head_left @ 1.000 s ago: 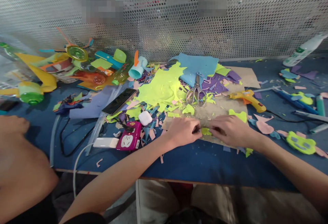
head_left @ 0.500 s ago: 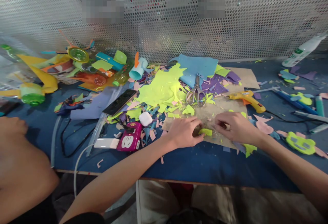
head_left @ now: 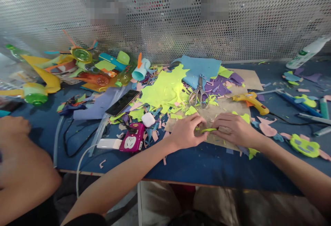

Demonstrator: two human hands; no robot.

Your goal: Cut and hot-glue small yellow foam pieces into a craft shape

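Observation:
Between my hands is a small lime-green foam piece point(head_left: 209, 129), seen nearly edge-on. My left hand point(head_left: 190, 131) pinches its left end between thumb and fingers. The fingertips of my right hand point(head_left: 231, 129) are closed at its right end. Both hands are over a brown cardboard sheet point(head_left: 217, 110) strewn with scraps. Just beyond them lie metal scissors point(head_left: 199, 95), handles toward me, and a large lime-green foam sheet point(head_left: 162, 89) with jagged edges. A yellow glue gun point(head_left: 250, 101) rests beyond my right hand.
A magenta power adapter point(head_left: 132, 138), a white earbud case point(head_left: 148, 119) and a phone point(head_left: 122, 102) lie left of my hands. Bottle crafts point(head_left: 88, 67) crowd the back left. Another person's arm point(head_left: 23, 150) rests at the left edge. A perforated metal screen point(head_left: 165, 36) stands behind.
My right hand has moved left and closed on the free end of the lime-green piece. The piece has turned from face-up to nearly edge-on in my left hand.

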